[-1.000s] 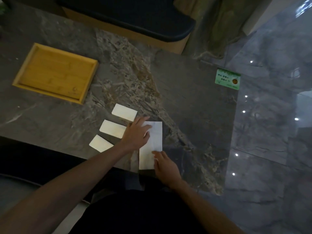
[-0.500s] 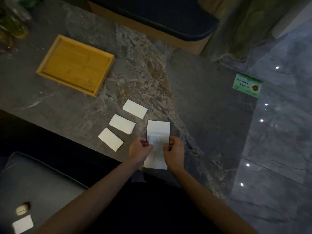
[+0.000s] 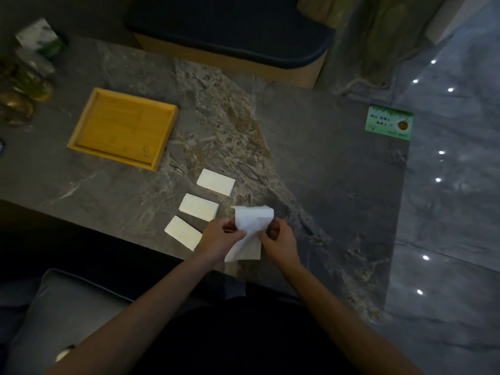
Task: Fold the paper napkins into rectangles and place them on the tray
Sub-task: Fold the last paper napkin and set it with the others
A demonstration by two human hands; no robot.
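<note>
Paper napkin (image 3: 253,226): part-folded, lifted at table's (image 3: 324,171) near edge, right of tray (image 3: 123,128). Left hand (image 3: 220,239), right hand (image 3: 278,240): fingers curled, pinching napkin's side edges. Three folded napkins (image 3: 198,207): between tray and hands.

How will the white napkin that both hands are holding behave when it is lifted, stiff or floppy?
Probably floppy: the napkin bends and curls over between the left hand and right hand, so it likely sags where unsupported. It seems light, since a fingertip pinch holds it. It likely keeps creases, as the three folded napkins lie flat.
</note>
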